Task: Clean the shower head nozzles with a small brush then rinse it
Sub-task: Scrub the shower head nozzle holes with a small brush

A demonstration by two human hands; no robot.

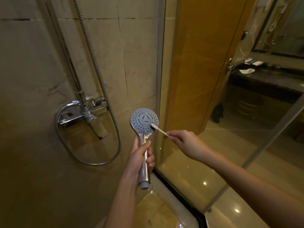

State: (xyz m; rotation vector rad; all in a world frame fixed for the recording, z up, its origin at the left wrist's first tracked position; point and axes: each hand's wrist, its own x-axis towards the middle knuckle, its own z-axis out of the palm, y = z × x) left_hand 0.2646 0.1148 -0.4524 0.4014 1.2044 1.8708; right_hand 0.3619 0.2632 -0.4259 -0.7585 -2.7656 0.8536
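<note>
L hand (pixel 139 155) grip wrapped round chrome handle of shower head (pixel 144 120), face toward cam, near glass door (pixel 189 162). R hand (pixel 182 139) grip pinches brush (pixel 160 130) by its tail end, bristles on lower-right nozzles. Risks: pinch that far back, so brush may flex, skid off or drop; slick handle could twist. Hose (pixel 98 71) looks unattached, so rinse prob needs tap (pixel 87 112). No containers in view

Brush (pixel 158 129) on shower head (pixel 144 120) (faucet (pixel 87 112) left)
</note>
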